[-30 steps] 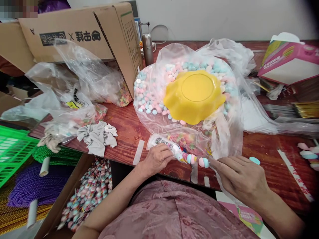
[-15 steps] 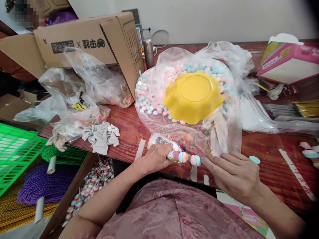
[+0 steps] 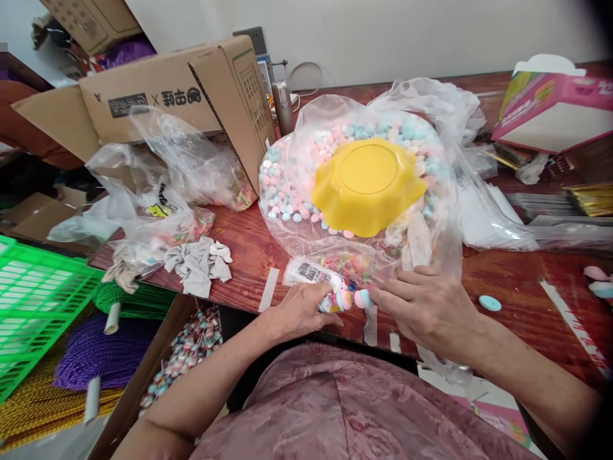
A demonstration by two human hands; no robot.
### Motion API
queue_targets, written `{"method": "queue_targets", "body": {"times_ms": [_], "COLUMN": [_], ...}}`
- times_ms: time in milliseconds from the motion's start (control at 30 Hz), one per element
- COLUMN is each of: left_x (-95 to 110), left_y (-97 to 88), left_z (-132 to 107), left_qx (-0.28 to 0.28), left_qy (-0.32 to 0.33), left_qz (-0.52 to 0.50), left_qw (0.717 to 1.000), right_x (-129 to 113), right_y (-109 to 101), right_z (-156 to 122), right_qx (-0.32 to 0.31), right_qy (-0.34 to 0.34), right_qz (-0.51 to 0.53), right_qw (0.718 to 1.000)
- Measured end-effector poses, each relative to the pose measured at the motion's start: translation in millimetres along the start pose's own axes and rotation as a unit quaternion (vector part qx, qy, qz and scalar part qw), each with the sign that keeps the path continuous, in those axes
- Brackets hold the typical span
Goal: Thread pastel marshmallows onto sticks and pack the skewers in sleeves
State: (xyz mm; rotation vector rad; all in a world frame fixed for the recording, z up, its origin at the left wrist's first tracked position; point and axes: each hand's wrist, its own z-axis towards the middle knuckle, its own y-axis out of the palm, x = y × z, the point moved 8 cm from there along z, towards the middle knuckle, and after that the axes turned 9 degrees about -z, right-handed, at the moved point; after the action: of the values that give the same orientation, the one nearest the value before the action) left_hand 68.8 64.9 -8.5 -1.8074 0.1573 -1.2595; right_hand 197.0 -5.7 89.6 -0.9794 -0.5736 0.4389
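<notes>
A candy skewer (image 3: 362,298) of pink, white and blue marshmallows with a coloured piece between them lies level between my hands, just above the table's front edge. Its left end is in the closed fingers of my left hand (image 3: 297,312). My right hand (image 3: 428,311) has its fingers together at the skewer's right end; the fingertips press against the last blue marshmallow. Whether a stick runs through the pieces is hidden. Right behind my hands lies a clear packet (image 3: 306,271) with a printed label and colourful gummies (image 3: 352,263).
A yellow wavy-rimmed bowl (image 3: 368,185) rests upside down on a plastic bag of marshmallows (image 3: 287,209). A cardboard box (image 3: 158,96) and a crumpled grey cloth (image 3: 196,263) are at left. One blue disc (image 3: 490,303) lies right of my right hand. A green basket (image 3: 43,306) stands lower left.
My right hand has moved left and inward, closer to my left hand. Less of the candy skewer now shows between them. The blue disc is now fully uncovered.
</notes>
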Motion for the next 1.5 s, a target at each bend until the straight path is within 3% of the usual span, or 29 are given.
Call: {"method": "queue_targets", "body": {"times_ms": [367,567,700,833,933,1100,1233,1367,1433,1500], "left_x": [-9.4,1.0,-0.2,-5.3,-6.0,6.2,11.2,4.4,1.6,-0.3], "left_y": [-14.5,-5.4,0.9,-5.6,-13.3,-12.5,-0.8,5.7,3.9,-1.1], "left_z": [5.8,7.9,8.2,1.5,-4.5,-5.7,-2.4,0.7,0.9,-0.3], "left_qx": [0.073,0.050,0.027,0.044,0.074,0.099,0.080,0.049,0.041,0.042], "left_qy": [-0.046,-0.013,-0.021,-0.025,-0.022,0.023,0.052,0.014,-0.009,-0.026], "left_qz": [-0.104,-0.023,-0.038,-0.060,-0.020,0.097,0.144,0.075,0.001,-0.070], "left_qw": [0.991,0.998,0.999,0.997,0.997,0.990,0.985,0.996,0.999,0.996], "right_x": [9.2,-8.4,-20.0,-4.1,5.7,0.1,-13.2,-33.1,-36.3,-28.3], "right_y": [-10.3,-3.5,7.7,15.5,16.9,24.3,46.4,73.1,80.9,79.3], "right_z": [-5.7,2.4,11.5,10.7,6.0,4.4,7.6,15.6,21.0,24.9], "right_qx": [0.022,0.021,0.002,-0.012,-0.018,-0.066,-0.180,-0.254,-0.244,-0.192], "right_qy": [0.013,-0.008,-0.033,0.019,0.046,0.061,0.096,0.106,0.104,0.112], "right_qz": [0.001,0.010,0.028,0.027,0.024,0.072,0.109,0.127,0.149,0.161], "right_qw": [1.000,1.000,0.999,0.999,0.998,0.993,0.973,0.953,0.952,0.962]}}
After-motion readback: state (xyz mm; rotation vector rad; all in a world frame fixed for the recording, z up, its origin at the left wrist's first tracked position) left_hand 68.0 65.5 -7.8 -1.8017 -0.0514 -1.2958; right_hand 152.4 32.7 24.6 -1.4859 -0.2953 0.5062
